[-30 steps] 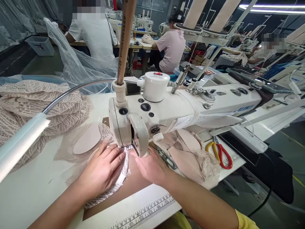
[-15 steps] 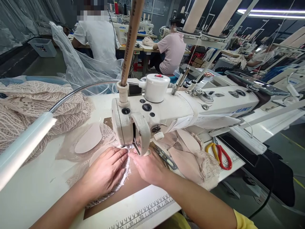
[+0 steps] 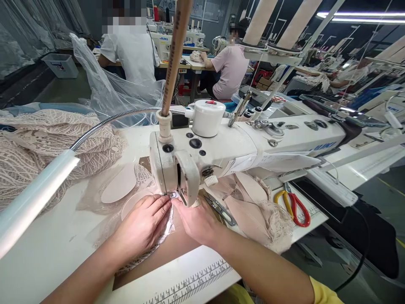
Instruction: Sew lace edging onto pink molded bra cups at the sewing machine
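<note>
My left hand (image 3: 142, 226) lies flat on a beige lace cup piece (image 3: 161, 230), fingers stretched toward the presser foot (image 3: 172, 195) of the white sewing machine (image 3: 221, 150). My right hand (image 3: 196, 219) presses the same piece from the right, fingertips closed together at the needle area under the machine head. The lace edge shows between the two hands. The part of the piece under the left palm is hidden.
A pile of beige lace (image 3: 47, 143) lies at the left behind a lamp tube (image 3: 34, 194) on a flexible arm. Padded cups (image 3: 118, 190), thread snips (image 3: 221, 211), more lace pieces (image 3: 262, 215) and red-yellow scissors (image 3: 292, 204) lie nearby. Other people sit at machines behind.
Both hands have slid a little forward toward the presser foot, feeding the lace piece under it. The view has shifted slightly.
</note>
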{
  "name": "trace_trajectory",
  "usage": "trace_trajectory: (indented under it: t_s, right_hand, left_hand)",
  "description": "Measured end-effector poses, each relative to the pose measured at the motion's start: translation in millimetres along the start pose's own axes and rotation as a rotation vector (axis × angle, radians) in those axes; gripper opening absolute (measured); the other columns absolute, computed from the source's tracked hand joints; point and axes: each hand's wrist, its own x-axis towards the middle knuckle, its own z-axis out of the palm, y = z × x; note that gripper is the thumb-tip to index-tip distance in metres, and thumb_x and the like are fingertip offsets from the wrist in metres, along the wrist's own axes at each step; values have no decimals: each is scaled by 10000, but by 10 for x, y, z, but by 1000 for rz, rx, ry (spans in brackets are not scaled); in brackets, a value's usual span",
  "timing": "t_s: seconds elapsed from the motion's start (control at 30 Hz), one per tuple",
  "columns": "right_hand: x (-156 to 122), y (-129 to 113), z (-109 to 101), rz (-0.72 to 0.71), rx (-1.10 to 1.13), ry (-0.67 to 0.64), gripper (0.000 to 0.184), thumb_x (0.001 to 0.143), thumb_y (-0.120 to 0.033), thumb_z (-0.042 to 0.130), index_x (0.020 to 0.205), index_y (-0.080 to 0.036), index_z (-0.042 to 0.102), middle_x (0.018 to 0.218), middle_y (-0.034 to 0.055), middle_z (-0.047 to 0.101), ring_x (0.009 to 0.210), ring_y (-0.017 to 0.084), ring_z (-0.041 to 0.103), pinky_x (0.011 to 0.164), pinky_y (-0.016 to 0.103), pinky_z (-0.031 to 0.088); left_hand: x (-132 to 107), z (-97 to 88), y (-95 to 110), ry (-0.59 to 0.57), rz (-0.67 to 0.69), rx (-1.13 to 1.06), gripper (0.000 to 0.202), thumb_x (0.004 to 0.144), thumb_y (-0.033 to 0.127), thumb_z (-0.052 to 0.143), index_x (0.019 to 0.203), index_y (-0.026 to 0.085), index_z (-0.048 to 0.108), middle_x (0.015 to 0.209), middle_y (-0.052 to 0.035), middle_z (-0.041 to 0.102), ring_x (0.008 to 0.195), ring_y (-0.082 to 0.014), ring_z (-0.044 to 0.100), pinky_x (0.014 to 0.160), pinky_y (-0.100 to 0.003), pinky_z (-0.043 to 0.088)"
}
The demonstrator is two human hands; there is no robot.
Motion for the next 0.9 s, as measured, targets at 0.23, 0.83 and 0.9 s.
trace_trajectory:
  t_s: [0.23, 0.83, 0.9]
  right_hand:
    - [3, -15, -7, 17, -5, -13, 371, 805, -67, 463, 1141, -161, 590, 1041, 113, 631, 946, 239, 559, 779, 319, 452]
    - [-22, 31, -24, -13, 38, -52, 339, 852, -90, 443, 1148, -158, 592, 944, 115, 608, 903, 227, 544, 773, 317, 451]
    - [-12, 31, -33, -27, 45, -54, 332, 848, -82, 443, 1130, -157, 601, 950, 113, 602, 903, 223, 539, 778, 316, 449]
  left_hand:
    - [-8, 20, -39, -10, 0, -2, 263, 908, 140, 456, 1107, 141, 630, 1132, -145, 638, 980, -266, 561, 827, -426, 476]
    - [57, -68, -75, -75, -45, -10, 255, 883, 86, 431, 1034, 143, 628, 1048, -114, 659, 992, -269, 558, 866, -434, 450]
    - [65, -75, -85, -82, -61, 1, 250, 900, 113, 420, 1032, 144, 631, 1027, -113, 662, 970, -268, 560, 853, -432, 451]
